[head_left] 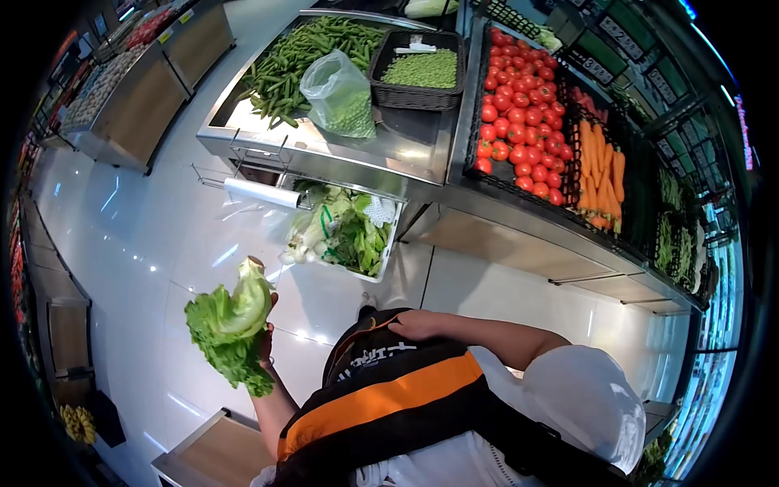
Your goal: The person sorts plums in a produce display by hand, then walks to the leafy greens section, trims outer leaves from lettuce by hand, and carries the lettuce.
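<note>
My left hand (266,341) is wrapped round a head of green leafy lettuce (231,321), held up over the floor with its cut stem end at the top. The lettuce hides most of the fingers. Against the front of the black and orange apron (381,390) lies my right hand (418,325); its fingers are too small and partly hidden to make out. Beyond both hands, a white crate (395,235) on the floor holds leafy trimmings (357,235).
A metal counter (406,154) bears green pods (316,61), a bag of peas (339,101) and a black basket (414,99). Tomatoes (519,122) and carrots (599,174) fill trays to the right. A plastic roll (261,193) hangs at the counter's front. A wooden stand (215,454) is at lower left.
</note>
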A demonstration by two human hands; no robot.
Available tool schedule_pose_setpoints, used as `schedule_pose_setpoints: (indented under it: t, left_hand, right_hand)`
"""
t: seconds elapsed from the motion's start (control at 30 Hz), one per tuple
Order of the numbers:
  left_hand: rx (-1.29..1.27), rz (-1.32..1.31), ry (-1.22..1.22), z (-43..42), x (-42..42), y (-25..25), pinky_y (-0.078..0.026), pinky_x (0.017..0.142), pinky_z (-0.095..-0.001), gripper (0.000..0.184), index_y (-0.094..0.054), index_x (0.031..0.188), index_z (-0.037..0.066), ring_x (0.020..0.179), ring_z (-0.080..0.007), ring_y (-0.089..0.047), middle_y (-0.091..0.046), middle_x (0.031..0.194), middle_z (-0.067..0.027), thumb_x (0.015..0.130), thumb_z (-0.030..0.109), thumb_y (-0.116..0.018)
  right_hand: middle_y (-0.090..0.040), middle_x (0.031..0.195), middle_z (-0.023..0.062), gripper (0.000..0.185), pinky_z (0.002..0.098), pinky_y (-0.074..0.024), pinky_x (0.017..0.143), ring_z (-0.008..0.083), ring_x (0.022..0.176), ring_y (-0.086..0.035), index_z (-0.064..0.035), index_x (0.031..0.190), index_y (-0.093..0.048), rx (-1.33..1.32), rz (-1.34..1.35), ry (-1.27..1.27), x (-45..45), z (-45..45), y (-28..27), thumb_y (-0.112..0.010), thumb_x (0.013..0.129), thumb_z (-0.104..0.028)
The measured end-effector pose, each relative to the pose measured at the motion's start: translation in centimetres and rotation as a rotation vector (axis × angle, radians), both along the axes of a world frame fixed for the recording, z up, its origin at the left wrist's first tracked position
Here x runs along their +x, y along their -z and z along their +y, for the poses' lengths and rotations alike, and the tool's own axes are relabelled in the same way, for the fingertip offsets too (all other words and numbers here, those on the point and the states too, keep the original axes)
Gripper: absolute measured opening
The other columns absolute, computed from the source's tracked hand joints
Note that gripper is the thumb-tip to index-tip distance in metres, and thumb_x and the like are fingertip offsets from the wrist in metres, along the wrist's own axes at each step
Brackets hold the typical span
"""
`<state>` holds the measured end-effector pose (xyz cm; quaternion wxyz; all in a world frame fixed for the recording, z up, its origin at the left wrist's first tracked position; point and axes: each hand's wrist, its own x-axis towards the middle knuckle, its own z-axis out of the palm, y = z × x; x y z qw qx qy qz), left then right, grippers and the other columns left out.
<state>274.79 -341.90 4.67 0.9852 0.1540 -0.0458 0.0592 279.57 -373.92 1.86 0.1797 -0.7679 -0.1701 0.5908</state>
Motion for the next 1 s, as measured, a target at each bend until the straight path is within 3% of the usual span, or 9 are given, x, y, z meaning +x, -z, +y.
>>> schedule_pose_setpoints:
  t: [0.33, 0.37, 0.47, 0.53, 0.6, 0.63, 0.67, 0.77, 1.0]
  left_hand:
    - [0.161, 0.55, -0.333, -2.7, -0.4, 0.8, -0.053, 0.079, -0.0415, 0.046, -0.036, 0.134, 0.015, 0.108, -0.0349, -0.051, -0.046, 0.124, -0.0186, 0.091, 0.029, -0.046]
    - [0.268, 0.559, -0.312, -3.3, 0.1, -0.2, -0.052, 0.082, -0.0342, 0.042, -0.038, 0.132, 0.013, 0.097, -0.0257, -0.057, -0.053, 0.115, -0.0145, 0.092, 0.026, -0.045]
    - [-0.006, 0.398, -0.208, -4.1, 1.6, 1.2, -0.051, 0.085, -0.0342, 0.042, -0.039, 0.127, 0.002, 0.096, -0.0292, -0.057, -0.053, 0.112, -0.0216, 0.091, 0.021, -0.046]
    - [0.298, 0.538, -0.313, -5.5, 2.7, 4.0, -0.051, 0.086, -0.0389, 0.045, -0.039, 0.125, -0.002, 0.099, -0.0323, -0.056, -0.051, 0.113, -0.0252, 0.091, 0.027, -0.045]
    - [-0.035, 0.602, -0.339, -8.2, 3.9, 5.7, -0.051, 0.084, -0.0396, 0.052, -0.04, 0.125, -0.002, 0.101, -0.0325, -0.054, -0.051, 0.114, -0.0242, 0.09, 0.037, -0.044]
    - [-0.155, 0.327, 0.084, -8.2, 4.1, 7.1, -0.051, 0.083, -0.0388, 0.057, -0.042, 0.124, 0.001, 0.104, -0.0327, -0.053, -0.051, 0.116, -0.022, 0.088, 0.045, -0.045]
    - [-0.381, 0.524, 0.219, -10.1, 5.6, 5.3, -0.051, 0.082, -0.0402, 0.06, -0.044, 0.124, 0.003, 0.103, -0.0335, -0.054, -0.052, 0.117, -0.0212, 0.086, 0.049, -0.045]
    - [-0.004, 0.739, -0.11, -13.8, 9.3, 5.9, -0.05, 0.085, -0.0439, 0.052, -0.046, 0.123, 0.004, 0.095, -0.0354, -0.058, -0.055, 0.114, -0.0217, 0.088, 0.043, -0.044]
    - [0.245, 0.638, 0.07, -14.8, 13.7, 4.7, -0.049, 0.083, -0.0448, 0.053, -0.052, 0.115, -0.001, 0.099, -0.0328, -0.057, -0.058, 0.11, -0.0176, 0.086, 0.043, -0.045]
  right_hand:
    - [-0.059, 0.104, 0.0233, 0.038, 0.0422, -0.044, 0.086, 0.0355, 0.099, -0.057, 0.0014, 0.105, -0.059, -0.04, -0.272, -0.159, -0.6, -1.8, 7.0, -0.039, 0.09, -0.028]
    - [-0.059, 0.104, 0.0231, 0.038, 0.0422, -0.0441, 0.085, 0.0355, 0.099, -0.057, 0.0014, 0.105, -0.059, -0.034, -0.27, -0.201, 0.4, -1.6, 6.5, -0.039, 0.09, -0.027]
    - [-0.06, 0.103, 0.0228, 0.037, 0.0421, -0.0446, 0.085, 0.0356, 0.098, -0.057, 0.0013, 0.105, -0.059, -0.018, -0.261, -0.335, 4.2, -2.1, 5.2, -0.039, 0.09, -0.027]
    - [-0.06, 0.103, 0.0225, 0.037, 0.0421, -0.0449, 0.084, 0.0356, 0.097, -0.057, 0.0013, 0.105, -0.059, -0.001, -0.246, -0.416, 7.3, -3.0, 4.1, -0.04, 0.089, -0.027]
    - [-0.06, 0.102, 0.0223, 0.037, 0.0421, -0.0452, 0.083, 0.0356, 0.097, -0.058, 0.0012, 0.104, -0.059, 0.021, -0.232, -0.492, 10.2, -4.1, 2.6, -0.04, 0.089, -0.026]
    - [-0.06, 0.102, 0.0221, 0.037, 0.0421, -0.0454, 0.083, 0.0357, 0.097, -0.058, 0.0012, 0.104, -0.059, 0.032, -0.226, -0.523, 11.5, -4.8, 1.9, -0.04, 0.089, -0.026]
    - [-0.06, 0.102, 0.022, 0.036, 0.0421, -0.0455, 0.083, 0.0357, 0.096, -0.058, 0.0012, 0.104, -0.059, 0.038, -0.218, -0.56, 12.8, -5.4, 1.2, -0.04, 0.089, -0.026]
    - [-0.061, 0.101, 0.0216, 0.036, 0.0421, -0.046, 0.082, 0.0357, 0.096, -0.058, 0.0011, 0.104, -0.059, 0.057, -0.198, -0.661, 15.9, -7.1, -0.8, -0.041, 0.089, -0.025]
    - [-0.062, 0.099, 0.0208, 0.035, 0.0421, -0.0471, 0.08, 0.0358, 0.094, -0.059, 0.001, 0.104, -0.059, 0.111, -0.134, -0.885, 20.2, -9.1, -4.7, -0.042, 0.088, -0.024]
